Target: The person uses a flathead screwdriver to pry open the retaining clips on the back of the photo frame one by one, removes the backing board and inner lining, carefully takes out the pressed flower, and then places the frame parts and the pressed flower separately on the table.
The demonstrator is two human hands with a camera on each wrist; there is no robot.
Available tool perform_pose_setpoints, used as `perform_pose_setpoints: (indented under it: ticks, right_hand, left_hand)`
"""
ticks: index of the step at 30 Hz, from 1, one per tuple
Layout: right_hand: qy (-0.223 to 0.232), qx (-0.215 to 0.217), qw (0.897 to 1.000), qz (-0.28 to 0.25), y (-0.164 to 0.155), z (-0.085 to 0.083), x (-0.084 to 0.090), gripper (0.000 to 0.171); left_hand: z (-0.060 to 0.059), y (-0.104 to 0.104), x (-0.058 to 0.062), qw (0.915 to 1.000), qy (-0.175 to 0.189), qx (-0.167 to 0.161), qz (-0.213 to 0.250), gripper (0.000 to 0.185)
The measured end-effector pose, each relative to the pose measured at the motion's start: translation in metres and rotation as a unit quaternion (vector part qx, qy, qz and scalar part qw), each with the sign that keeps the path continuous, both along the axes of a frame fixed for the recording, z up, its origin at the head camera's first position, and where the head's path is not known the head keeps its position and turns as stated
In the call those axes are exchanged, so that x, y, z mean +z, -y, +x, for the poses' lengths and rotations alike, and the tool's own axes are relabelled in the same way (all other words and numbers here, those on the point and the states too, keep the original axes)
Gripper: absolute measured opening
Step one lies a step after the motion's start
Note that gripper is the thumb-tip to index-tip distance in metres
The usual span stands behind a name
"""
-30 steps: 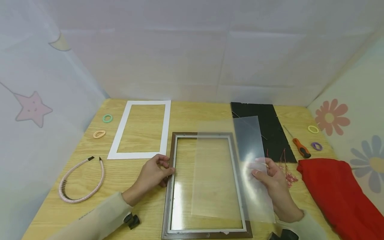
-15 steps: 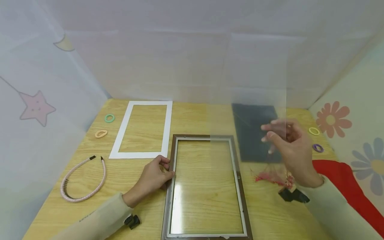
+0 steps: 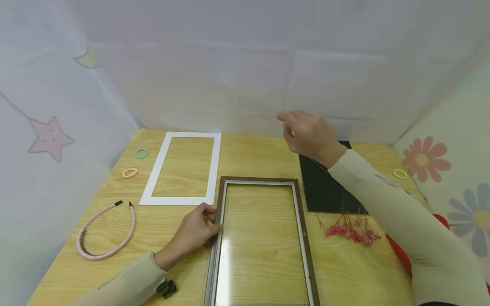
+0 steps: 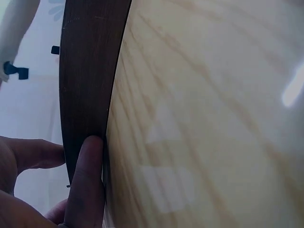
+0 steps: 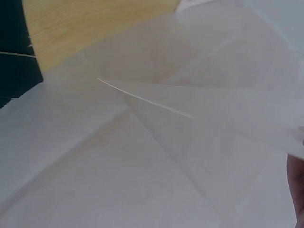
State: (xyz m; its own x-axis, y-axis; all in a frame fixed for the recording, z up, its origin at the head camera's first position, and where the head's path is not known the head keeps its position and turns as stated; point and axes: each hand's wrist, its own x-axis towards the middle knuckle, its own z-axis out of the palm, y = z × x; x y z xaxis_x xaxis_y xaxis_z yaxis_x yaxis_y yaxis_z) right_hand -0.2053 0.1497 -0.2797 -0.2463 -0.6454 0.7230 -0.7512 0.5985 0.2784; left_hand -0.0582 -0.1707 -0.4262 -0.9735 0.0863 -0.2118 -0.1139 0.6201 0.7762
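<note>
A brown picture frame (image 3: 304, 233) with a silvery inner lip and a clear pane lies on the table. My left hand (image 3: 195, 231) grips its left side, thumb on the edge. In the left wrist view, fingers pinch the frame's dark side (image 4: 90, 61). Raised near the back wall above the black board (image 3: 319, 191), my right hand (image 3: 308, 136) has its fingers bent together. The right wrist view shows a clear plastic sheet (image 5: 228, 107) reaching those fingers, which pinch it at the right edge; in the head view the sheet can hardly be made out.
A white mat border (image 3: 176, 200) lies back left, near green (image 3: 141, 153) and peach hair ties (image 3: 130, 173). A headband (image 3: 105, 255) is at the left. Pink dried flowers (image 3: 354, 233), a yellow hair tie (image 3: 400, 174) and red cloth (image 3: 400, 250) lie right, the cloth partly behind the sleeve.
My right hand has lifted the plastic sheet off the picture frame, swung right, then moved up and left toward the back wall. The left hand stays on the frame.
</note>
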Motion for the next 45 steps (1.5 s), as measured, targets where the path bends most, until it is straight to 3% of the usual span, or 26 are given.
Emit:
perform_pose_setpoints:
  ticks: [6,13,20,27,32,37,45]
  right_hand:
    - [-0.05,-0.005,0.992,0.113,0.018,-0.027,-0.056,0.014]
    - [-0.079,-0.002,0.981,0.18,0.021,-0.041,-0.096,0.016]
    - [-0.042,-0.003,0.976,0.213,0.02,-0.038,-0.118,0.01]
    - [-0.013,-0.002,0.976,0.216,0.023,-0.029,-0.129,0.016]
    - [0.067,-0.018,0.967,0.246,0.025,-0.023,-0.136,0.02]
    - [0.199,-0.058,0.938,0.279,0.033,-0.023,-0.138,0.026]
    - [0.416,-0.097,0.863,0.269,0.045,-0.036,-0.126,0.041]
  left_hand:
    - [0.0,-0.001,0.0,1.0,-0.001,-0.001,0.009,0.041]
    - [0.002,0.0,0.002,0.9999,-0.002,0.004,0.013,0.04]
    - [0.008,0.0,0.002,0.9995,0.012,0.007,0.03,0.042]
    - [0.012,0.0,0.002,0.9985,0.019,0.014,0.049,0.042]
    - [0.014,0.001,0.004,0.9984,0.018,0.011,0.053,0.043]
    - [0.015,0.004,0.004,0.9989,0.011,0.013,0.044,0.042]
    - [0.017,0.004,-0.001,0.9969,0.029,0.033,0.065,0.041]
